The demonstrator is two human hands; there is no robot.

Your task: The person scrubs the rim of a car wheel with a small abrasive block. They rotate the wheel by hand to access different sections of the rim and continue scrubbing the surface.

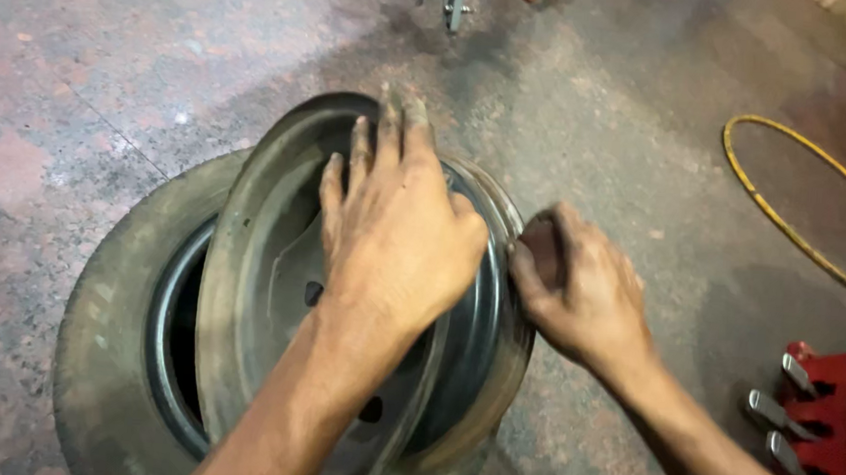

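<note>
Left hand (399, 231) spread wide, palm flat across the dished face of a steel wheel rim (261, 286), seemingly to steady it on edge; right hand (578, 288) curled narrow, fingertips pinching the rim's right-hand lip; rim stands tilted, leaning against a worn tyre (103, 344) lying at near left on the stained concrete floor (107, 67); yellow hose (791, 219) far right; red tool rack (827, 415) near right.

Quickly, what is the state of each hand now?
Left hand: open, palm and fingers lying on the steel wheel rim.
Right hand: closed, gripping the rim's outer edge.
</note>
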